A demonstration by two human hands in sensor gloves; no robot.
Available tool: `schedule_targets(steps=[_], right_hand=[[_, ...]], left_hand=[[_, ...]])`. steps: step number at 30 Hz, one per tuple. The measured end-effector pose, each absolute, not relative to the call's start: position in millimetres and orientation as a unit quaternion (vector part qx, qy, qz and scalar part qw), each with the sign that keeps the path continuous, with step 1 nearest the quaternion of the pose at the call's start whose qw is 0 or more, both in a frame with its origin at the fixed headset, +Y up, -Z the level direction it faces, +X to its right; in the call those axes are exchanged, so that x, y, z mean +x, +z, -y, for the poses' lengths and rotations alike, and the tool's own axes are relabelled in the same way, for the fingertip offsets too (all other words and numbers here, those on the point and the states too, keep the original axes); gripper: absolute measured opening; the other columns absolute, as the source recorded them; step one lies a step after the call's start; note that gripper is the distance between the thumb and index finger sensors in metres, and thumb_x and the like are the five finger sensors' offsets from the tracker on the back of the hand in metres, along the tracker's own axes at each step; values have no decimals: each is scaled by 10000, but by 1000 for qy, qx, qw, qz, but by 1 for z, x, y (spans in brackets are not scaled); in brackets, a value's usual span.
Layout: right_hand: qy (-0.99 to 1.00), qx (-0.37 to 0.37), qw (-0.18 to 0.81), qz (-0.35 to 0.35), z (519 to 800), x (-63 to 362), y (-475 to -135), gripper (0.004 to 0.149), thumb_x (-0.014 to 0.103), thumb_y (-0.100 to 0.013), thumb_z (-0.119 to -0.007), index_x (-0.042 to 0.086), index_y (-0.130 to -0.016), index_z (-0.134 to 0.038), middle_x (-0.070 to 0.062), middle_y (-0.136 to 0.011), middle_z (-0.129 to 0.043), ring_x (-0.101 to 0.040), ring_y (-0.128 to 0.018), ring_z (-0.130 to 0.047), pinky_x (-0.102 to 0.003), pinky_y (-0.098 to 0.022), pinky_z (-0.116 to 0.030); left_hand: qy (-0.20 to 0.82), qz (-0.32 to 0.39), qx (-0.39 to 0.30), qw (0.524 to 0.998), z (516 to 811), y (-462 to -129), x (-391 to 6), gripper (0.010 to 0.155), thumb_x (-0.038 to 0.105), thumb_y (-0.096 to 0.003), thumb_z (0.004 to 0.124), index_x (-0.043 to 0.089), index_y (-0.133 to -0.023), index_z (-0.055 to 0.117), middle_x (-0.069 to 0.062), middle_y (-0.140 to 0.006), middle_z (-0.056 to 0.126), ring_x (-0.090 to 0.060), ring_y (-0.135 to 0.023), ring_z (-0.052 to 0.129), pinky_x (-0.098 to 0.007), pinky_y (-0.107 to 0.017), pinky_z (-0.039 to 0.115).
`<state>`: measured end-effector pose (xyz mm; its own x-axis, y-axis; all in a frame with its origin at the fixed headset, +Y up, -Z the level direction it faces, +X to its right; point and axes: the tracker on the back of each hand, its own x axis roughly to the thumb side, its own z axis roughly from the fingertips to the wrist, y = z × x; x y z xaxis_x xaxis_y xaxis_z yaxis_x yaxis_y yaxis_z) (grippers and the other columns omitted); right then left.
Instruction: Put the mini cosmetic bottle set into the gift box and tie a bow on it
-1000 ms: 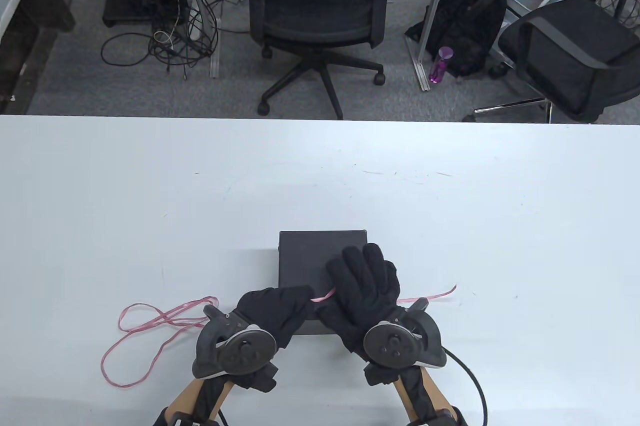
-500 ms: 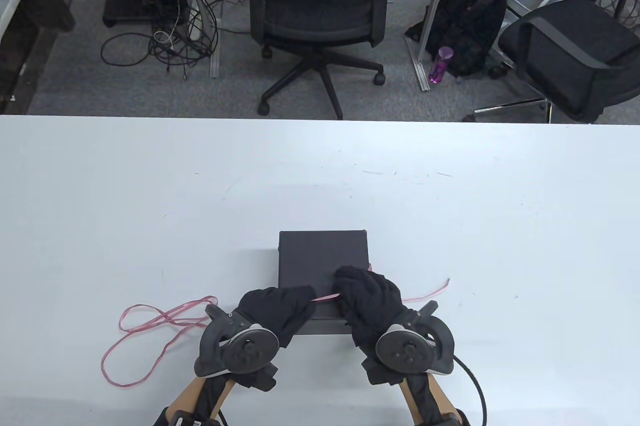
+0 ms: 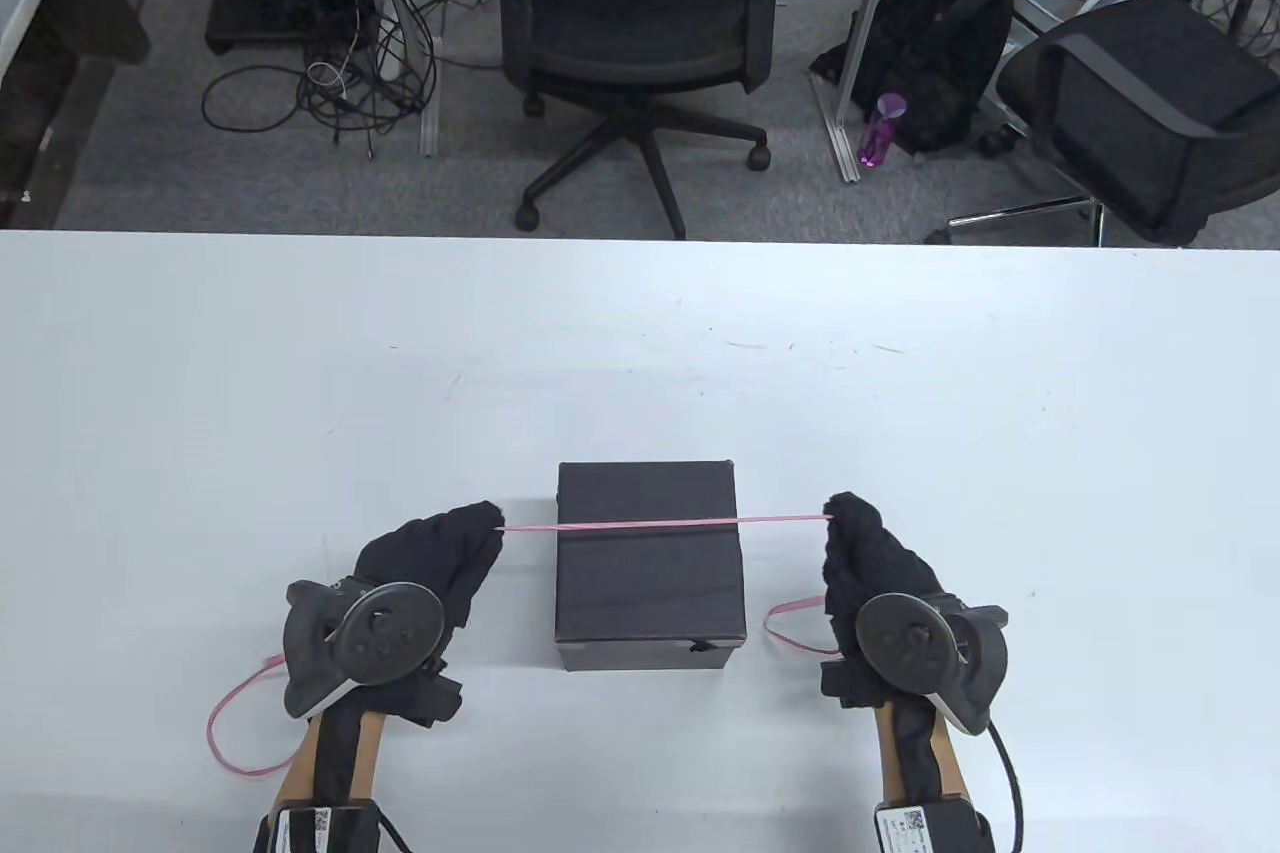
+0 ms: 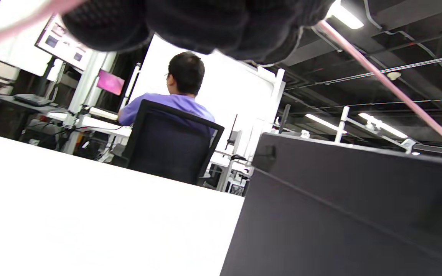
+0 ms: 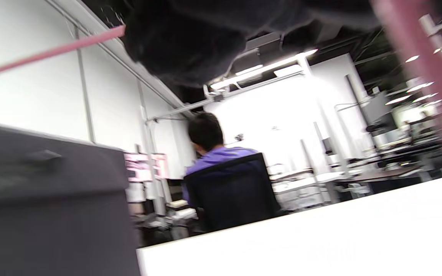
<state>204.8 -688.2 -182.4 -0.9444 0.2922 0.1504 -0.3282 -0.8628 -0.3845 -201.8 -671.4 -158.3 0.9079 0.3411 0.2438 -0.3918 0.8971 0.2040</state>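
Note:
A closed black gift box (image 3: 648, 573) sits near the table's front edge, also filling the lower right of the left wrist view (image 4: 351, 214) and the lower left of the right wrist view (image 5: 44, 199). A thin pink ribbon (image 3: 660, 523) runs taut across the lid. My left hand (image 3: 470, 533) pinches it just left of the box, and my right hand (image 3: 850, 518) pinches it just right of the box. In the wrist views the ribbon (image 4: 390, 84) (image 5: 52, 51) leaves my curled fingers toward the box. The bottle set is not visible.
Slack ribbon loops lie on the white table (image 3: 640, 363) by my left wrist (image 3: 235, 723) and near my right hand (image 3: 795, 628). Beyond the far edge stand office chairs (image 3: 640, 23), a backpack (image 3: 935, 53) and cables. A seated person (image 4: 175, 99) shows in the wrist views.
Both hands left the box lid and moved apart to its two sides, drawing the ribbon tight across the top. The loose pile at left has mostly been pulled in.

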Motion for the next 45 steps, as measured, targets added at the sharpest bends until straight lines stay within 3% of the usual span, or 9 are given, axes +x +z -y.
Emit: schedule_targets(steps=[19,21,23,26,29,35,38,41,45], right_hand=[[987,-158,8,-1,749,261,-202,421,237,-589,-598,40,-926,-755,-85,-479,-939,-132,-190,-888,-366,-202,-840],[989,-134,34,-44,748,257,-205,470,171,-599,-629,25,-1045,-621,-321,-878,-757,-411,-611,-863,-595,-488,-731],[991,-101,63,-66,739,248,-206,623,131,-597,-634,-70,-1117,-357,-495,-1073,-324,-706,-876,-487,-801,-568,-489],[991,-22,124,44,714,228,-200,670,111,-586,-630,-100,-1120,-285,-497,-1080,-199,-734,-896,-289,-856,-558,-383],[970,80,194,123,692,200,-190,651,181,-605,-627,-67,-1130,-334,-453,-1110,-272,-702,-926,-258,-873,-550,-352],[925,277,256,55,673,120,-164,858,493,-593,-650,-36,-1175,-305,-431,-1137,-166,-687,-924,-90,-893,-549,-240],[914,324,241,50,670,96,-153,941,560,-558,-641,-53,-1176,-282,-436,-1132,-148,-685,-918,-72,-893,-547,-225],[906,349,232,56,668,82,-144,957,577,-548,-637,-51,-1178,-285,-441,-1130,-152,-683,-916,-67,-894,-544,-217],[891,360,272,51,672,76,-143,778,506,-579,-637,92,-1179,-365,-437,-1123,-191,-686,-906,-79,-883,-548,-228]], left_hand=[[281,31,151,947,670,-159,-249,429,406,-589,599,253,-977,699,70,-826,921,-228,-666,1056,-477,-604,870],[305,38,150,940,669,-159,-247,429,402,-591,599,243,-975,702,62,-823,925,-229,-661,1061,-477,-600,873],[327,52,142,933,669,-159,-241,430,401,-591,599,236,-974,703,62,-804,931,-217,-636,1065,-469,-592,879],[342,74,122,929,668,-159,-226,432,402,-596,591,229,-979,693,85,-739,913,-159,-525,1039,-461,-573,875],[342,95,111,928,667,-156,-208,433,410,-598,591,233,-979,696,110,-649,896,-111,-366,966,-400,-470,887],[326,198,129,915,653,-136,-163,421,480,-579,617,305,-927,776,153,-489,912,-56,-198,892,-316,-302,892],[329,217,148,907,647,-126,-151,416,558,-553,644,294,-781,871,164,-412,910,-48,-142,866,-305,-250,888],[324,227,163,904,646,-121,-146,410,594,-539,655,307,-710,893,169,-382,905,-44,-128,858,-301,-239,888],[351,258,136,890,648,-123,-142,410,593,-536,649,315,-717,890,166,-390,907,-49,-138,863,-306,-252,888]])
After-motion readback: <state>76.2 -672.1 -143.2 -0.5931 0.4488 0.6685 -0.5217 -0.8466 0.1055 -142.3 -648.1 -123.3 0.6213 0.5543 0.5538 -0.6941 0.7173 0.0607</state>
